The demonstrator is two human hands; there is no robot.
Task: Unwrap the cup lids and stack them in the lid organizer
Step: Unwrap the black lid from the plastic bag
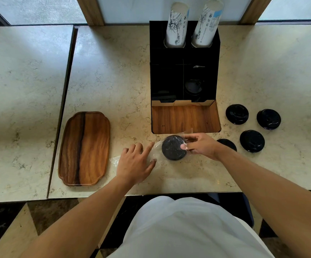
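A black cup lid (172, 148) in clear plastic wrap lies on the marble table just in front of the organizer. My right hand (201, 145) grips its right edge, thumb on top. My left hand (135, 161) presses flat on the loose end of the clear wrap (152, 155) to the lid's left, fingers apart. Several more black lids (237, 114) (268, 119) (252, 140) lie to the right, one (228, 143) partly hidden behind my right wrist. The black lid organizer (154, 81) stands at the back centre, with a lid (193, 86) in its right compartment.
Two stacks of white paper cups (177, 25) (206, 25) stand in the organizer's rear slots. Its wooden base (185, 119) sticks out toward me. A wooden tray (84, 148) lies at the left. A seam (65, 108) separates a second table on the left.
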